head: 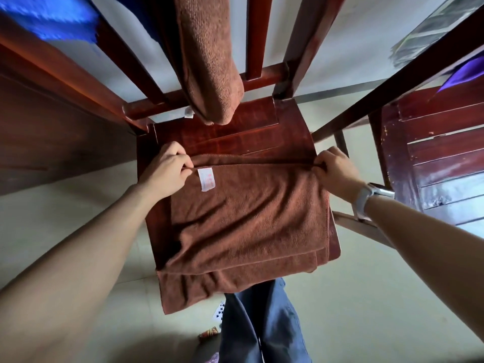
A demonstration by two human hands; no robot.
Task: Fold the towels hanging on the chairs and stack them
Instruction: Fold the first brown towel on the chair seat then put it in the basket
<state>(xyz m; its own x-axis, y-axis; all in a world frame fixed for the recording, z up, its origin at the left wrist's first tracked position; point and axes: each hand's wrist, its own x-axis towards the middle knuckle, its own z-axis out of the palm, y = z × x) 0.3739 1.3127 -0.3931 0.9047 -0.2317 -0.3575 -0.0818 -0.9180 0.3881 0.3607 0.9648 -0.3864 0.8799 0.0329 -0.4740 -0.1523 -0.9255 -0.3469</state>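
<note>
Both of my arms reach out from the bottom corners, and they are the closest and biggest things I see. Next in size is the wooden chair (288,132) in front of me. Its seat holds the brown towel (248,218), which lies flat on the seat in layers. The near edge of the towel hangs a little over the front of the seat, by my blue trouser legs (262,323).

A second brown towel (209,61) hangs over the back of the same chair. It is not folded yet. Another chair (432,153) stands just to the right, with something purple (461,74) on it. Something blue (52,19) hangs at the top left. I cannot tell if those two are towels.

My left hand (167,166) pinches the far left corner of the towel on the seat. Its fingers are curled on the cloth, right beside the small white tag (207,179). My right hand (335,169), the one with the watch (366,197), pinches the far right corner the same way.

I think I am in the middle of folding this first towel. Both far corners are held, so the next move looks like a fold. I would bring the corners toward me and lay them on the near edge. I need to keep both sides even, so the edges meet. I also need to mind the part that hangs off the seat, or the towel may slide down. A playing card (218,311) lies on the floor.
</note>
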